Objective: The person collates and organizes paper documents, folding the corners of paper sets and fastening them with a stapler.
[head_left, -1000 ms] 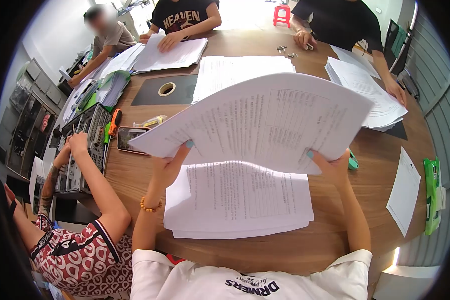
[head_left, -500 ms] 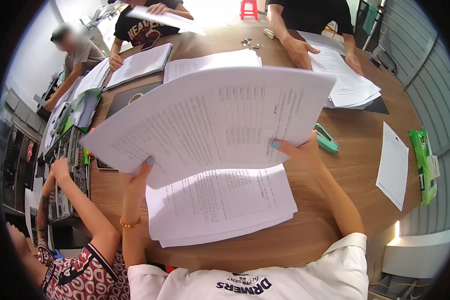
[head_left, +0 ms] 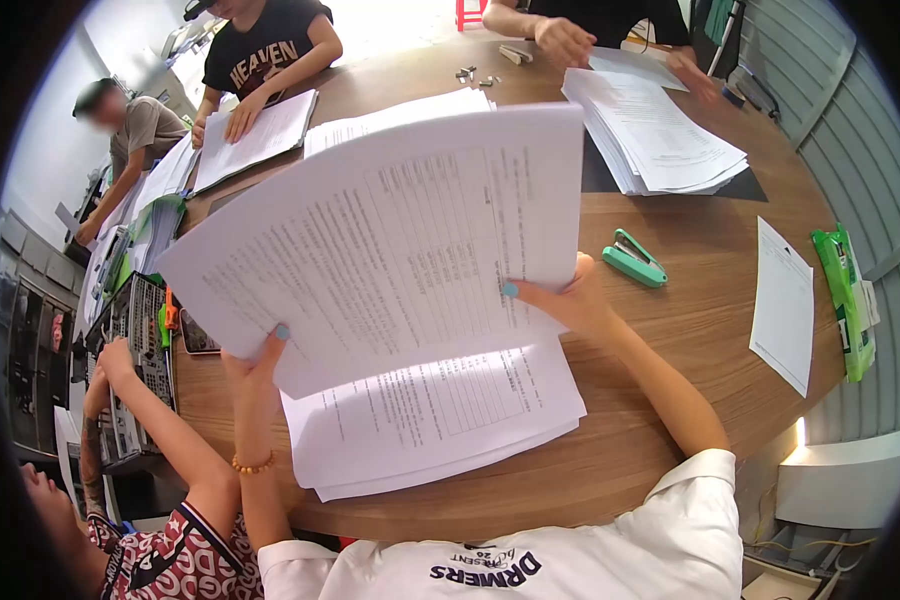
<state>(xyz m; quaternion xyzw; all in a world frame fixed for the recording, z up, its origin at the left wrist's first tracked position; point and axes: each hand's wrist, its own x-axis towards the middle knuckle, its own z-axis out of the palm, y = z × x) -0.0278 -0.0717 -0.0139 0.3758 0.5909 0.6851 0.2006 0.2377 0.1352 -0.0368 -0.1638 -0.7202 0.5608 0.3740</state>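
Currently lifted clear of the tabletop (head_left: pixel 690 330): a sheaf of printed sheets (head_left: pixel 390 230), tilted up toward the camera, text and a ruled table visible on its face. Pinched at its lower left edge by the left hand (head_left: pixel 255 365), thumb (turquoise nail) on the front, fingers hidden behind; beaded bracelet (head_left: pixel 253 464) on that wrist. Pinched at its lower right edge by the right hand (head_left: pixel 565 300), thumb likewise on the printed face, remaining fingers curled behind the paper. Directly beneath, flat on the wood, a thicker stack of printed pages (head_left: pixel 440 420), partly shaded by the raised sheaf. Just right of the right hand, a green stapler (head_left: pixel 634 259), apart from both paper piles. Further right, a single sheet (head_left: pixel 782 305) near the tabletop's rim, then a green packet (head_left: pixel 845 300) at the very edge. Beyond, a tall paper pile (head_left: pixel 660 135) under another person's hands. Far left, a co-worker's arm (head_left: pixel 160 425) reaching to an opened computer case (head_left: pixel 135 360). At the far side, another person's hand (head_left: pixel 238 118) resting on more papers.
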